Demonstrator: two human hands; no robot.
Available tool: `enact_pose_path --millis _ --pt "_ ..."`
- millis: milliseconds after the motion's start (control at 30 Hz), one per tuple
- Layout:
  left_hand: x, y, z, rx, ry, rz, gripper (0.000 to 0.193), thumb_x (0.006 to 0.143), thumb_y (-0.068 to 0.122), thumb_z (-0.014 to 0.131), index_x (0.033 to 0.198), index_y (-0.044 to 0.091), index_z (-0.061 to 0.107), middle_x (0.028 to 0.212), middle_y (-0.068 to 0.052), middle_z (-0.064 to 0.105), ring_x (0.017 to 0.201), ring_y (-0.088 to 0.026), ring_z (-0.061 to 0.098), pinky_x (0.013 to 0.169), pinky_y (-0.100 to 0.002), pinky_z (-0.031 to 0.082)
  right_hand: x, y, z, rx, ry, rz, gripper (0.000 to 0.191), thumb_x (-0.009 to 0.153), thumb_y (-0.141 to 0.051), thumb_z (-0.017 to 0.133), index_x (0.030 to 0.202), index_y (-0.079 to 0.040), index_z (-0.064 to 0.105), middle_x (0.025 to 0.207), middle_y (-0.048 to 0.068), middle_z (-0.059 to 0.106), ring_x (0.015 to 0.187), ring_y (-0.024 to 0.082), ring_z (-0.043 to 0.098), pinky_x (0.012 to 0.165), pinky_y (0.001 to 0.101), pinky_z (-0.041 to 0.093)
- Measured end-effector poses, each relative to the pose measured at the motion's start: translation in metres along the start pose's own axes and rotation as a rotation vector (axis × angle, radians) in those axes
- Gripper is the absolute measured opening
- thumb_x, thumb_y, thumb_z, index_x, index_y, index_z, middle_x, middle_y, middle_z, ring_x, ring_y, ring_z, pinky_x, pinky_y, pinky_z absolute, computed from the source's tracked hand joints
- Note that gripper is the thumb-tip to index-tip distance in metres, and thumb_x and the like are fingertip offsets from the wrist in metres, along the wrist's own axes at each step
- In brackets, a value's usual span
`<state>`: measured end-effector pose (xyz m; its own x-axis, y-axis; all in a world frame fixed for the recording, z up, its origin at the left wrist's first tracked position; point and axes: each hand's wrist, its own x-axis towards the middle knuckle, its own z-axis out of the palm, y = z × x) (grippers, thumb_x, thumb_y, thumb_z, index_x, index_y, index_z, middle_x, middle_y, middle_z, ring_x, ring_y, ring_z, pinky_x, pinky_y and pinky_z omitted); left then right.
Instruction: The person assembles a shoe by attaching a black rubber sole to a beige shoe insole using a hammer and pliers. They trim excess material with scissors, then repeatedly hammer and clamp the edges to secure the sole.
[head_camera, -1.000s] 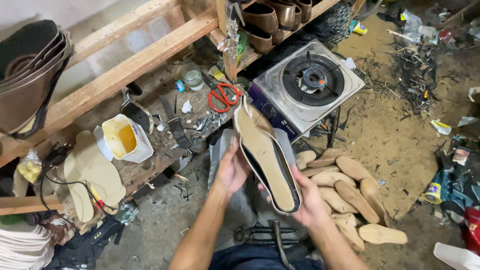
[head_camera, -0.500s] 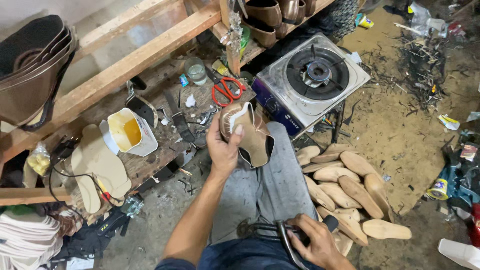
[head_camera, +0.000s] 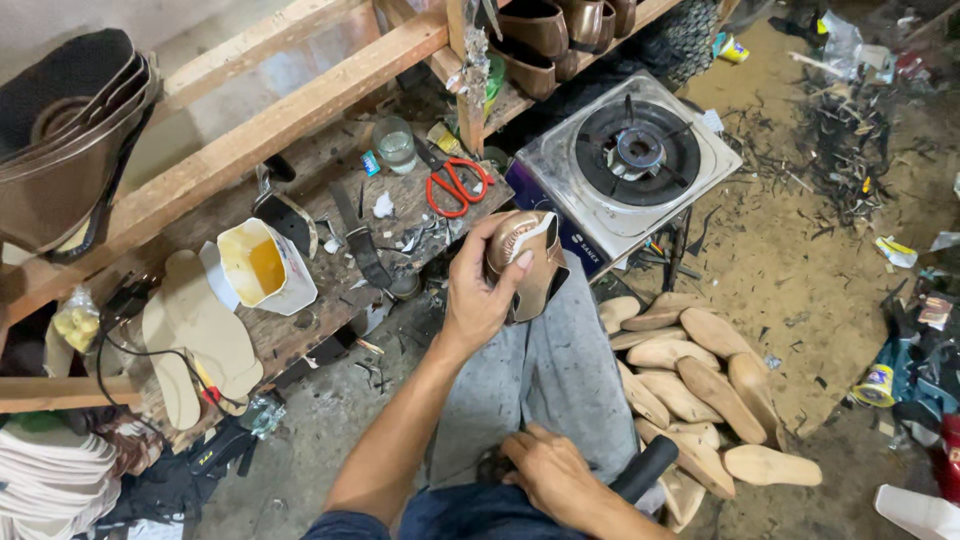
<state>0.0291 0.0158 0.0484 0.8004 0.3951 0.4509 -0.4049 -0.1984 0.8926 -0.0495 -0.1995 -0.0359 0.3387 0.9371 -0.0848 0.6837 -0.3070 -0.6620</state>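
Bronze shoe (head_camera: 527, 262) held up over the lap, above the grey trouser knee (head_camera: 560, 370), in the left hand (head_camera: 478, 292): fingers wrapped round the body, thumb pressed on the pale insole at the top, apparently to keep the piece steady and turned toward the eye. Right hand (head_camera: 548, 478) low at the waist, closed round a black handle (head_camera: 645, 468) that juts out to the right; what tool it belongs to, not visible.

Just beyond the shoe, a cluttered wooden bench (head_camera: 300, 330) with red scissors (head_camera: 452, 186), a glass (head_camera: 396, 146), a white tub of yellow glue (head_camera: 262, 268) and pale cut soles (head_camera: 195, 335) at its left end. To the right of the bench, a 1-burner gas stove (head_camera: 630, 160), unlit. On the dirt floor beside the right leg, a heap of wooden lasts (head_camera: 700, 375), close enough to crowd that side. More bronze shoes (head_camera: 545, 35) racked on the shelf above; stacked dark soles (head_camera: 60, 130) at far left. Scraps and litter across the ground at right.
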Motion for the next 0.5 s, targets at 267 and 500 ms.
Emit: enact_pose_path --millis 267,500 --pt "0.003 0.009 0.007 0.010 -0.014 -0.051 0.046 0.099 0.009 0.067 0.141 0.000 0.051 0.132 -0.013 0.065 0.123 -0.020 0.063 0.109 -0.032 0.049 0.013 -0.003 -0.013 1.112 0.092 0.559 0.024 0.104 -0.016 0.062 0.123 -0.006 0.073 0.086 0.013 0.057 0.072 0.026 0.047 0.065 0.0418 0.036" --pt "0.009 0.026 -0.012 0.067 -0.132 0.019 0.046 0.097 0.001 0.065 0.142 0.002 0.057 0.139 -0.013 0.066 0.129 -0.022 0.066 0.111 -0.033 0.051 0.044 0.010 -0.106 1.069 0.729 0.232 0.025 0.091 -0.007 0.066 0.099 -0.009 0.042 0.093 0.005 0.060 0.074 0.015 0.063 0.058 0.0299 0.058"
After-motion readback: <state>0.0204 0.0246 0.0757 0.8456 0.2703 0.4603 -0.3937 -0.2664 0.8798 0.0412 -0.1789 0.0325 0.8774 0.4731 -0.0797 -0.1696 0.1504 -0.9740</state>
